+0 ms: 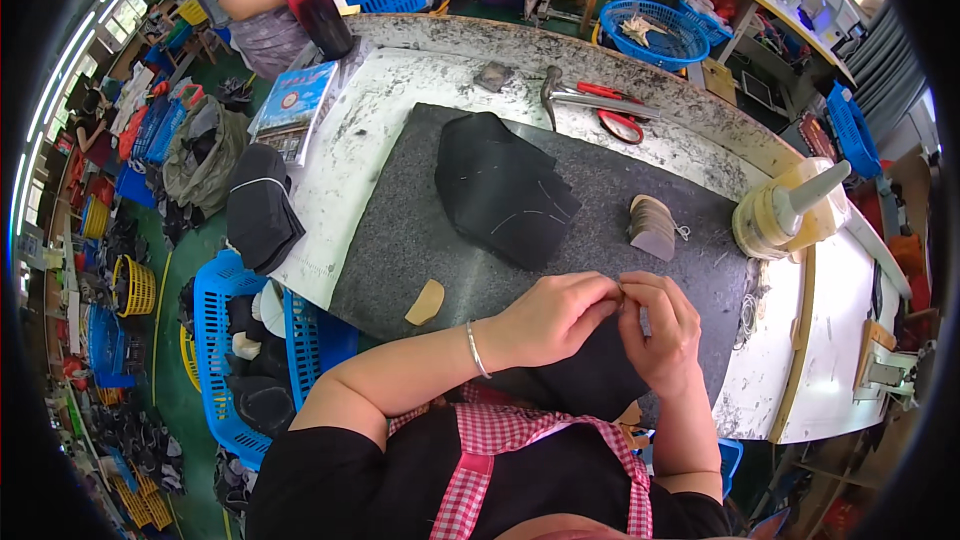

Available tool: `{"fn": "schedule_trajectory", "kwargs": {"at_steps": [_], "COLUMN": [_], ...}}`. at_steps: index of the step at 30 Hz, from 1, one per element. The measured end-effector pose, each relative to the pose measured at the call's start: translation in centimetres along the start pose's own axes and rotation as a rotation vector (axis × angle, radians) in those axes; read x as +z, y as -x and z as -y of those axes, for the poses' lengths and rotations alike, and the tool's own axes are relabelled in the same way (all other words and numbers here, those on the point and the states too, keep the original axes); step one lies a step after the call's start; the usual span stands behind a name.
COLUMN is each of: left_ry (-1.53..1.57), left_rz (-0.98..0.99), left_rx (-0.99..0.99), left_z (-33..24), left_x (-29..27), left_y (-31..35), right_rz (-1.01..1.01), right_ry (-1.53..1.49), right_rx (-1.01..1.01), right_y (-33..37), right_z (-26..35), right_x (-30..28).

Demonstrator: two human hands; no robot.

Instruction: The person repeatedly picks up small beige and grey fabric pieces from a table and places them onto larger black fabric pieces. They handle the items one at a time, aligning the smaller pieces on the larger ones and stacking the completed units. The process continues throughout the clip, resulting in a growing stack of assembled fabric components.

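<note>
Above the slab [390,260], our left hand [565,315] and right hand [662,330] pinch close, perhaps for precision; on what, we can't tell.

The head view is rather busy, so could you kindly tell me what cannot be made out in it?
All in the head view:
1. Whatever may be between the left hand and right hand: hidden by the hands themselves.
2. The black piece's full outline: partly covered by both hands.
3. The person in grey's head: cut off by the top edge.
</note>
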State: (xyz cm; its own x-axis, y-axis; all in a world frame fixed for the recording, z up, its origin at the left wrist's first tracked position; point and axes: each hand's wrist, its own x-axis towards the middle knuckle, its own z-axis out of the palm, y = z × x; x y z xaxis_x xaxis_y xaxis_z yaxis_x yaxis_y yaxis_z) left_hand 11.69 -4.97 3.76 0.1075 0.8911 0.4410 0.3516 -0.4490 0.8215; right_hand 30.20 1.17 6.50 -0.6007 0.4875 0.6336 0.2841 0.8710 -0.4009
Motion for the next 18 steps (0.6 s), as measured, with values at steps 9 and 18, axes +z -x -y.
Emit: {"fn": "schedule_trajectory", "kwargs": {"at_steps": [9,18], "left_ry": [0.193,0.121], "left_rz": [-0.030,-0.165], "left_rx": [-0.057,-0.128], "left_z": [-0.2,1.4], "left_x": [0.2,-4.0], "left_y": [-0.8,0.7], "right_rz": [-0.091,0.579], "right_ry": [-0.272,-0.707], "right_rx": [0.267,0.532], "right_y": [1.0,4.1], "right_z": [0.6,-2.6], "right_x": [0.2,-8.3]}}
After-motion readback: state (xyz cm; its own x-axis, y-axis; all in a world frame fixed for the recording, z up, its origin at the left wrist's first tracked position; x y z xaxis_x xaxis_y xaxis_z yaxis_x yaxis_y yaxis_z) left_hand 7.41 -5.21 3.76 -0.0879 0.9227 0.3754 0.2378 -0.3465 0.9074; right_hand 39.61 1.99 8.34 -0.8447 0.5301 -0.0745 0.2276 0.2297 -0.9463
